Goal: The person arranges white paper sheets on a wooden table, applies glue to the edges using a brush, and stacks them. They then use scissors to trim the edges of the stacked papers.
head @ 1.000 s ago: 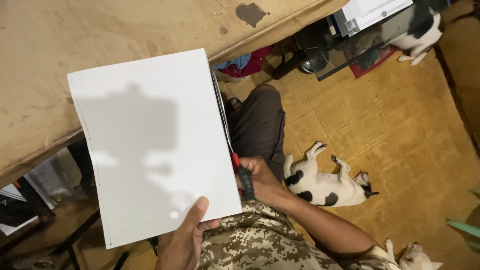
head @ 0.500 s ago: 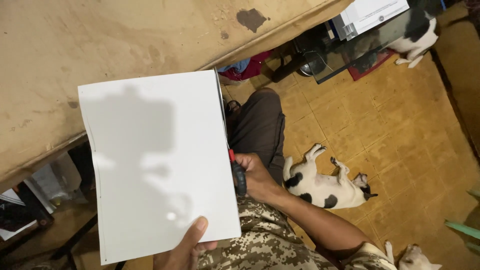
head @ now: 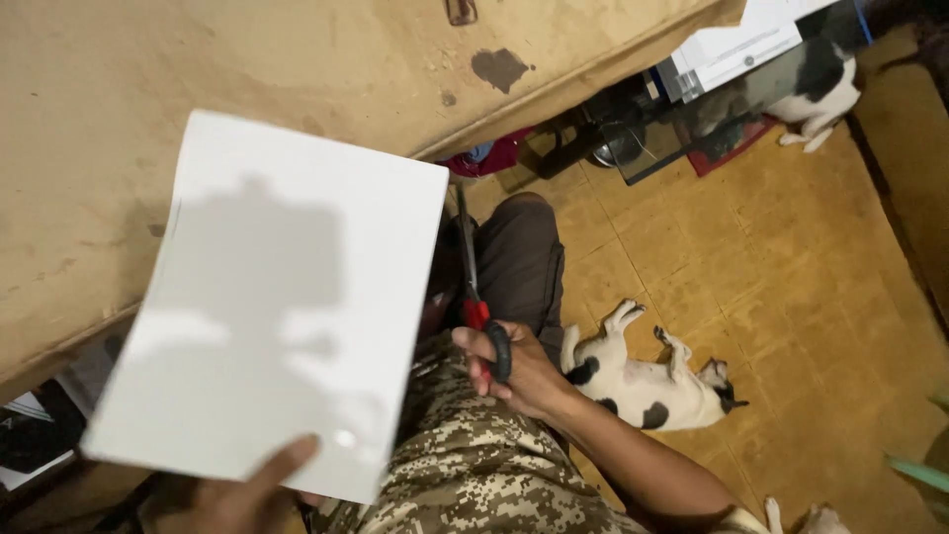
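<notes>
A plain white sheet of paper (head: 267, 307) is held up over the near edge of the counter (head: 198, 59), tilted so its upper right corner points toward the person's knee. The left hand (head: 247, 489) grips the sheet at its lower edge, thumb pressed flat on the front face, the fingers hidden behind it. The right long edge of the paper hangs free over the person's lap, with open air between it and the floor.

The right hand (head: 519, 371) is closed around the black loops of a pair of scissors (head: 474, 297); red plastic shows at the pivot, and the slim metal blades run upward just beside the paper's right edge. Whether the blades touch the sheet cannot be told.

The counter is a worn, tan, stained surface with a dark blotch near its far rim. Below, the floor (head: 791, 297) is yellowish tile with wide free space to the right. A black and white dog (head: 647, 381) lies stretched on it, close to the right forearm. A second dog (head: 816, 84) stands farther off beside a white box (head: 736, 44). The person wears camouflage fabric and dark trousers.
</notes>
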